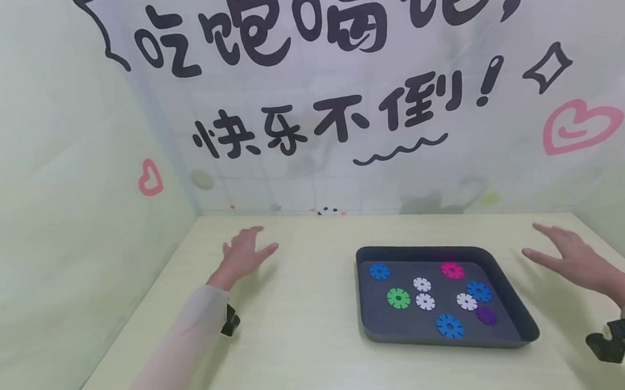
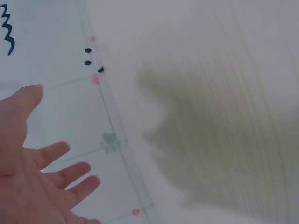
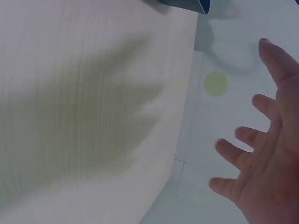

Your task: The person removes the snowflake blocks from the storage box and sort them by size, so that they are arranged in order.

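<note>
My left hand [image 1: 241,255] hovers over the left side of the table, fingers spread and holding nothing. In the left wrist view the left hand [image 2: 42,177] shows its palm with the fingers apart. To the right of the tray, my right hand [image 1: 579,261] hangs in the air, also spread and holding nothing. A dark grey tray [image 1: 406,332] lies right of the middle, nearer the right hand. In it lie several notched plastic discs: a green disc [image 1: 390,298], a pink disc [image 1: 444,270], a purple disc [image 1: 490,318], and blue and white ones.
The pale wooden table [image 1: 296,312] meets a printed back wall [image 1: 292,182] and side walls of fabric. Dark devices are strapped to both wrists, such as the right wrist device [image 1: 609,347]. A corner of the tray [image 3: 187,4] shows in the right wrist view.
</note>
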The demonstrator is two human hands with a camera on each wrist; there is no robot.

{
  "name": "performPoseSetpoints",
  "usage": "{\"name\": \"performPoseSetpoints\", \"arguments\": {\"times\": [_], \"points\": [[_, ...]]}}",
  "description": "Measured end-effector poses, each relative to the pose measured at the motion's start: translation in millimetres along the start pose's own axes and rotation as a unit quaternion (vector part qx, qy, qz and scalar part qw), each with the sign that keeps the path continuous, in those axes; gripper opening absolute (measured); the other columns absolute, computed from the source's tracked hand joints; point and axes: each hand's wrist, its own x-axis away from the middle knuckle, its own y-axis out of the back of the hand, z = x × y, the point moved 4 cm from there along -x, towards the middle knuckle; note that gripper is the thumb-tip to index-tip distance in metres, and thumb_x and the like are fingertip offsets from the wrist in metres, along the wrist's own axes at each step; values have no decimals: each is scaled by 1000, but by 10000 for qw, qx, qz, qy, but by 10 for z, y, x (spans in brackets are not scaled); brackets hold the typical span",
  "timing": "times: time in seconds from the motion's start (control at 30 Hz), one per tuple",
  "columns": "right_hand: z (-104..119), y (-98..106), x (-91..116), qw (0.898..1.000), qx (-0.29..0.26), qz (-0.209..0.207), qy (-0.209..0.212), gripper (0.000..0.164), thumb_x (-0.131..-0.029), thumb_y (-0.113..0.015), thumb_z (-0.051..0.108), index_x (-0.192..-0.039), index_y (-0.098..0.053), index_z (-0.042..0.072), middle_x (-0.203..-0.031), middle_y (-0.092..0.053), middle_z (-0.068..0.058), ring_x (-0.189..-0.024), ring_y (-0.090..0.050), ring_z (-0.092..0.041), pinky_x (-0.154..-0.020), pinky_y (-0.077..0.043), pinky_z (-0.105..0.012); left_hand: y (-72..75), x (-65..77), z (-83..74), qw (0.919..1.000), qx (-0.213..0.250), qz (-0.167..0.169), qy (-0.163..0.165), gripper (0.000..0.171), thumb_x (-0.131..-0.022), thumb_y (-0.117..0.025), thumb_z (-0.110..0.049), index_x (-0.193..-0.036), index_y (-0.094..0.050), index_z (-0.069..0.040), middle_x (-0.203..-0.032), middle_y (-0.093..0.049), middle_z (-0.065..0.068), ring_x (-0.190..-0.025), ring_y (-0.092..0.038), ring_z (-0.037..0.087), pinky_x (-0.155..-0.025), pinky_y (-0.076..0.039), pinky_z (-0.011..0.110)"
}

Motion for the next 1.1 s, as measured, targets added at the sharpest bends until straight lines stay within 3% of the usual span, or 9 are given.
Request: {"name": "performPoseSetpoints", "arguments": {"times": [0.1, 0.2, 0.3, 0.43, 0.63, 0.93, 1.03, 1.1], "points": [[72, -85, 53, 9976, -431, 507, 189, 70, -94, -50, 32, -135, -19, -16, -125, -27, -46, -109, -31, -63, -79, -34, -65, -89, 39, -263, 9961, 696, 270, -465, 50, -90, -57, -30, -129, -45, -2, -128, -47, 21, -116, -44, 37, -96, -30, 54], [149, -149, 144, 9953, -631, 638, 364, 60, -93, -53, 27, -132, -32, -12, -114, -47, -39, -96, -51, -54, -70, -46, -51, -204, 64, -537, 9867, 1297, 513, -832, 38, -88, -61, -21, -120, -54, -1, -115, -57, 18, -102, -56, 30, -84, -45, 41], [228, -184, 220, 9932, -819, 472, 679, 46, -90, -59, 18, -124, -46, -10, -102, -60, -24, -87, -62, -27, -66, -49, -35, -342, 64, -806, 9775, 1625, 787, -1092, 32, -87, -63, -19, -115, -58, -4, -108, -61, 13, -93, -59, 22, -77, -48, 33], [295, -223, 281, 9901, -1007, 266, 937, 36, -87, -62, 13, -114, -54, -9, -93, -65, -10, -77, -59, 0, -61, -48, -25, -523, 47, -1182, 9643, 1799, 1228, -1506, 29, -87, -63, -20, -113, -60, -6, -103, -63, 6, -88, -59, 16, -73, -48, 27], [304, -274, 307, 9869, -1203, 170, 1063, 33, -84, -66, 10, -111, -57, -8, -84, -67, -1, -73, -59, 0, -60, -49, -24, -777, 1, -1700, 9402, 1808, 1998, -2083, 25, -87, -64, -17, -110, -62, -7, -96, -64, -1, -85, -58, 9, -73, -47, 21], [258, -357, 285, 9821, -1349, 587, 1177, 35, -79, -68, 4, -107, -56, -14, -84, -66, -6, -72, -60, 0, -60, -50, -23, -1140, -181, -2142, 9118, 1187, 3178, -2314, 23, -83, -68, -15, -104, -65, -5, -85, -63, -3, -76, -57, 5, -69, -45, 17], [239, -369, 274, 9839, -1322, 648, 1011, 38, -79, -69, 6, -109, -56, -14, -85, -66, -7, -73, -59, 0, -61, -50, -23, -1234, -233, -2223, 9035, 995, 3589, -2120, 21, -83, -68, -14, -102, -64, -7, -83, -62, -3, -73, -56, 8, -66, -46, 19], [229, -373, 269, 9841, -1382, 715, 853, 40, -79, -69, 7, -111, -56, -13, -88, -66, -9, -74, -60, -1, -63, -50, -24, -1289, -253, -2254, 9012, 912, 3828, -1814, 20, -82, -69, -14, -100, -64, -7, -84, -61, -3, -73, -56, 8, -65, -47, 21]]}}
